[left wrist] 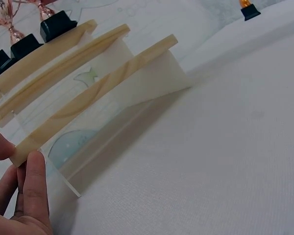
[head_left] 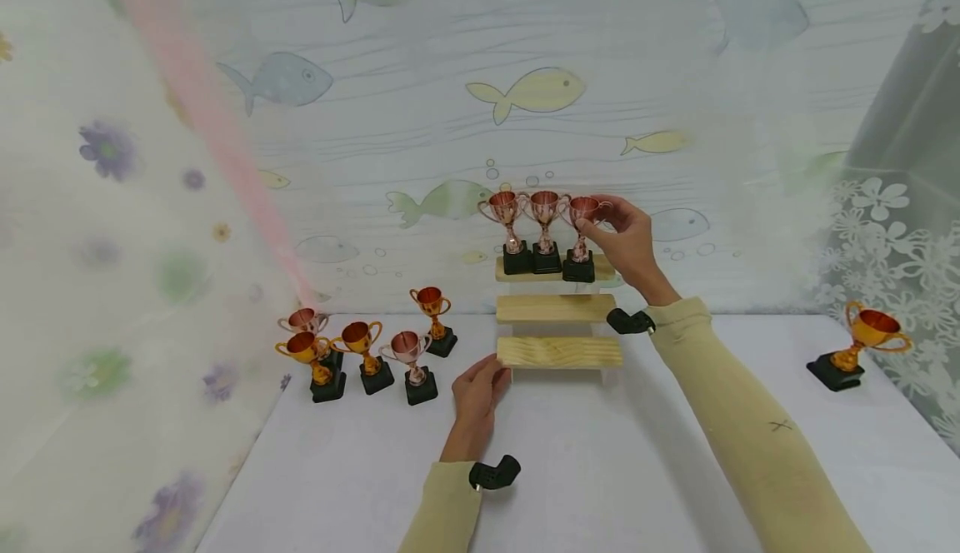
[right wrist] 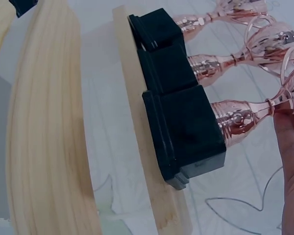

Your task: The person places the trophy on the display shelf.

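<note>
A three-step display stand (head_left: pixel 558 351) with wooden shelves and clear side panels stands on the table. On its top shelf are three rose-gold trophies with black bases: a left one (head_left: pixel 504 210), a middle one (head_left: pixel 545 208) and a right one (head_left: pixel 581 245). My right hand (head_left: pixel 628 241) grips the right trophy by its cup; its base (right wrist: pixel 186 132) sits on the shelf, close beside the middle base. With thumb above and fingers below, my left hand (head_left: pixel 474 399) pinches the left end of the lowest shelf (left wrist: pixel 95 93).
Left of the stand, several trophies stand on the white table (head_left: pixel 570 470), including a gold one (head_left: pixel 431 303) and a rose-gold one (head_left: pixel 407 349). Another gold trophy (head_left: pixel 870 332) is at the far right. A fish-patterned curtain (head_left: pixel 420 137) hangs behind the stand.
</note>
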The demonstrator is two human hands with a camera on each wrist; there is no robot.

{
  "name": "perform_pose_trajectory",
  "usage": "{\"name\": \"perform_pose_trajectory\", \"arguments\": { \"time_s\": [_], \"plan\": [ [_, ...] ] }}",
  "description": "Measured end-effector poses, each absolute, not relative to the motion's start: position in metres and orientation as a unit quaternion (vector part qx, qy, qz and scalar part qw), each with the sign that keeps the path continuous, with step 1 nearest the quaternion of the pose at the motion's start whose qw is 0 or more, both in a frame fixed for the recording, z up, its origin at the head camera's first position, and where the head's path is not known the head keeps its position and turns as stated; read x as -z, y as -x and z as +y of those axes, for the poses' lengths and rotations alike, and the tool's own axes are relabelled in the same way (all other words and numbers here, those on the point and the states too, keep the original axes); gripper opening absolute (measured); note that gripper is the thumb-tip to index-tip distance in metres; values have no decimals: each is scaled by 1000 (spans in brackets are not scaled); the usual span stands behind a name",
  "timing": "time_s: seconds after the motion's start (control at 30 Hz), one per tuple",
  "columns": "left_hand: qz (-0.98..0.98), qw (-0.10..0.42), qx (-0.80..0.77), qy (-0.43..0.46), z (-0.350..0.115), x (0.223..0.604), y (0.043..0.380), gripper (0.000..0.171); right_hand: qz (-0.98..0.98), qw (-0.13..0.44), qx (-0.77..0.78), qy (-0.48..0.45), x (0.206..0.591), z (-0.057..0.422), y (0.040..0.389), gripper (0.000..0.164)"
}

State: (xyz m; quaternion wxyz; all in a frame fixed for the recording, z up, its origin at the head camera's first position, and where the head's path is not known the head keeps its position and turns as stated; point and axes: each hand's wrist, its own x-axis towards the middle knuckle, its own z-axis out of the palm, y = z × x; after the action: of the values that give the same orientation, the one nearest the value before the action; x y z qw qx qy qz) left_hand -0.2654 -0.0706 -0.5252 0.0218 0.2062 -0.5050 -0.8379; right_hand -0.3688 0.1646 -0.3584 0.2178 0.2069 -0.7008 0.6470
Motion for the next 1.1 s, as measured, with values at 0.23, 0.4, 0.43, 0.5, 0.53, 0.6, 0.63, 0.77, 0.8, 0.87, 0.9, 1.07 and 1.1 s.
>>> {"name": "perform_pose_trajectory", "arguments": {
  "time_s": [0.23,0.4,0.43,0.5,0.53,0.6,0.63,0.77,0.8,0.87,0.9,1.07,1.1],
  "plan": [
    [-504,17,839,-206,-72,525,264,39,-703,218,-644,-209,354,169,368,40],
    [-505,14,838,-206,-73,526,265,39,-707,219,-643,-198,351,170,367,39],
    [-506,13,838,-205,-73,526,265,39,-706,220,-643,-198,351,170,367,39],
    [-506,13,838,-203,-73,526,265,39,-706,222,-643,-199,352,171,368,39],
    [-506,13,838,-203,-73,526,265,39,-706,222,-642,-199,352,171,369,39],
    [-506,14,839,-201,-73,526,264,39,-705,223,-644,-198,352,171,370,39],
    [-506,14,839,-201,-73,526,264,39,-705,223,-643,-197,352,172,370,40],
    [-505,15,838,-203,-72,525,264,37,-706,225,-645,-188,352,171,370,41],
    [-506,16,838,-204,-72,525,264,37,-706,225,-645,-186,352,171,370,42],
    [-508,18,837,-205,-72,525,264,36,-707,225,-645,-183,352,171,370,42],
    [-509,18,836,-206,-72,525,264,37,-706,224,-646,-183,352,171,370,42],
    [-508,17,836,-209,-72,526,265,37,-701,223,-650,-189,358,173,375,43],
    [-508,16,835,-210,-72,526,265,37,-700,223,-651,-190,361,174,378,44]
  ]
}}
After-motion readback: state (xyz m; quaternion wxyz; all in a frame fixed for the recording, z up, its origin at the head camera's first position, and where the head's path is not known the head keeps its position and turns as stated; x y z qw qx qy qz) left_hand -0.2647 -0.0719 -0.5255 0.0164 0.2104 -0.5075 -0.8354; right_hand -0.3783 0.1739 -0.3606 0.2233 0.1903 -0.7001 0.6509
